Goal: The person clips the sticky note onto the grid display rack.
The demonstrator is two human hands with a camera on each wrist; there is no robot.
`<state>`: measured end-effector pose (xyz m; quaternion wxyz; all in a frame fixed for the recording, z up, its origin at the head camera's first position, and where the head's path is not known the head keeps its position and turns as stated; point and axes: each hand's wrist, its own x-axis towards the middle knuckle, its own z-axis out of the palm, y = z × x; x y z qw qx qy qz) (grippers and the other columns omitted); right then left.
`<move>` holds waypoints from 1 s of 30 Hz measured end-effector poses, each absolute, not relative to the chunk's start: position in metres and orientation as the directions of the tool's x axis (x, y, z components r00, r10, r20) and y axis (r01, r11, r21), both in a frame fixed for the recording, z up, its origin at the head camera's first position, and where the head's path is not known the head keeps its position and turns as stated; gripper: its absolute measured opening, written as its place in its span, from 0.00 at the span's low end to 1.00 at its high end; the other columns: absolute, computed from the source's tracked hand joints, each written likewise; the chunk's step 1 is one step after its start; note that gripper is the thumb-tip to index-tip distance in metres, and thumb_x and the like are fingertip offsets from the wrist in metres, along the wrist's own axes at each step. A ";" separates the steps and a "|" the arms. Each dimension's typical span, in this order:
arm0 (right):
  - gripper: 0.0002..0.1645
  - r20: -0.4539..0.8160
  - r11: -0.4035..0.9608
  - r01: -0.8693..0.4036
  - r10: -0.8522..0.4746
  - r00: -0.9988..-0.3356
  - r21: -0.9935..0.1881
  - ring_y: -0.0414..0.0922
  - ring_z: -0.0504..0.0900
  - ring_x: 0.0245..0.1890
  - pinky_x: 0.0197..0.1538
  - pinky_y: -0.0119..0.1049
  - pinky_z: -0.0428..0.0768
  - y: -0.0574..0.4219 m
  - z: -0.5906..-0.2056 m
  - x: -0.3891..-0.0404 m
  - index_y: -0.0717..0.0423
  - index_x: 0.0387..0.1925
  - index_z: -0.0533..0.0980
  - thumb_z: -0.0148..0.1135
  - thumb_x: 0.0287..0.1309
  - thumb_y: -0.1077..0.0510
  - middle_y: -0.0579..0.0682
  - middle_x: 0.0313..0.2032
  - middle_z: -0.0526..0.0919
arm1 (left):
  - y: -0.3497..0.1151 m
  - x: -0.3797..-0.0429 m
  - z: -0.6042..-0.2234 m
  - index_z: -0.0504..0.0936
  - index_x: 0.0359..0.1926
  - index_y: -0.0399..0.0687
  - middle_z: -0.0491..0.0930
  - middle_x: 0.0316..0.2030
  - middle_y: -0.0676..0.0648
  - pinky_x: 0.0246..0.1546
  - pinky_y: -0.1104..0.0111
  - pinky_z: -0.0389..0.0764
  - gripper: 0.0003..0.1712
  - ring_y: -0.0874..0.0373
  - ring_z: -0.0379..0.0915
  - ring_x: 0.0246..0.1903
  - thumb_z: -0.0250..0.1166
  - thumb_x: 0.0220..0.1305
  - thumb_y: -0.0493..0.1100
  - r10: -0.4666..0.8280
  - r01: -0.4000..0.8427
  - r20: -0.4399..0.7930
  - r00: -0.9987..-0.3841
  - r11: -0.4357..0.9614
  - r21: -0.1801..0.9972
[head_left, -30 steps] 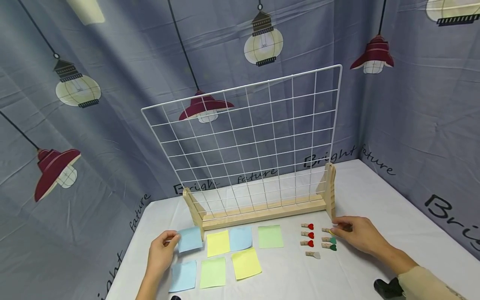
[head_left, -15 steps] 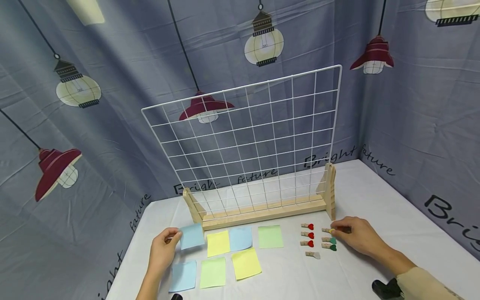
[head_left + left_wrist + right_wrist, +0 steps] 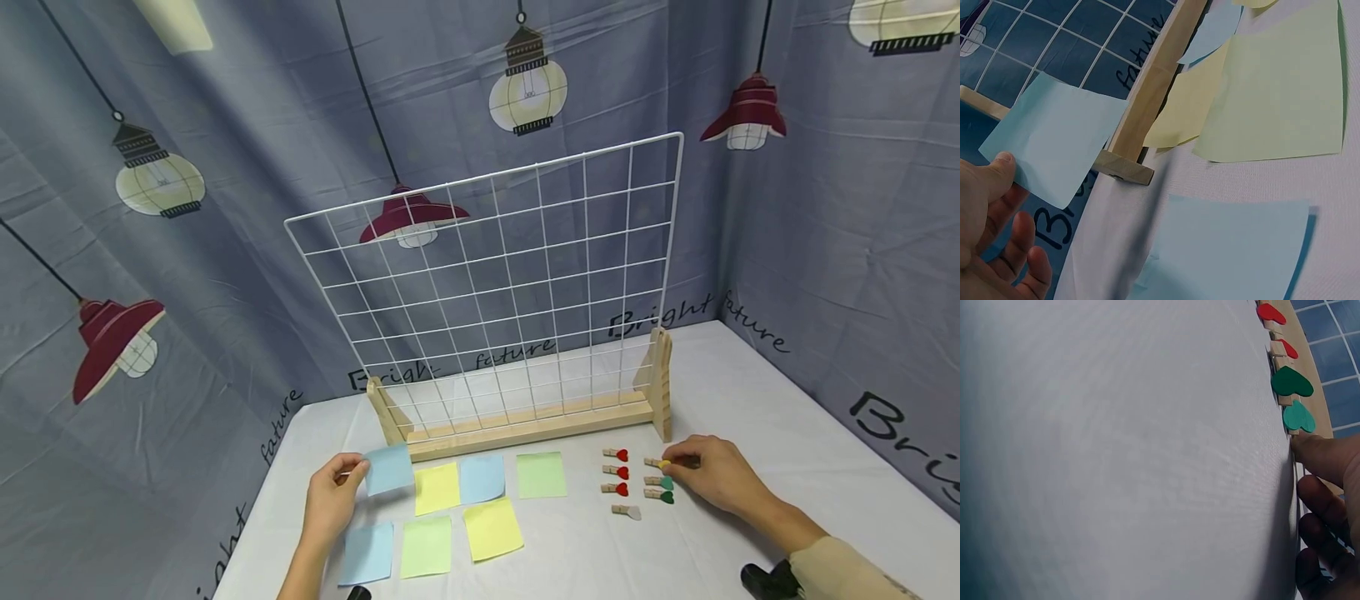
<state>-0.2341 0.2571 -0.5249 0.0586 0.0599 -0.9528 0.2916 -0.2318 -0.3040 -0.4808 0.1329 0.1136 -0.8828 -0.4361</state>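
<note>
My left hand [image 3: 330,493] pinches a blue sticky note [image 3: 390,469] by its edge, thumb on the face, and holds it up off the table in front of the grid's left foot. The left wrist view shows the same blue note [image 3: 1060,137] tilted, its far corners free. At the right, my right hand [image 3: 711,475] is low on the table, thumb and forefinger pinching the yellow heart end of a small wooden clothespin [image 3: 651,462]. That clothespin is hidden in the right wrist view, where the thumb sits beside a light green heart clothespin [image 3: 1299,417].
A white wire grid [image 3: 514,285] stands in a wooden base [image 3: 528,427] at the back. Before it lie several sticky notes, including a yellow note [image 3: 492,529] and a green note [image 3: 542,475]. Heart clothespins, such as a red one [image 3: 616,472] and a grey one [image 3: 626,512], lie in two columns.
My left hand has moved slightly up and right with the blue note. My right fingers have come onto the yellow heart clothespin, which shows a little more clearly now.
</note>
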 end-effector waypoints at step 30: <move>0.06 0.150 0.775 -0.059 0.047 -0.988 -0.629 0.44 0.84 0.35 0.40 0.42 0.80 0.262 -0.523 -0.233 0.55 0.34 0.87 0.76 0.55 0.58 0.48 0.33 0.89 | -0.294 -0.234 -0.478 0.86 0.47 0.44 0.86 0.42 0.44 0.36 0.69 0.73 0.09 0.56 0.76 0.37 0.66 0.72 0.44 -0.325 -0.065 0.171 -0.930 0.604 0.794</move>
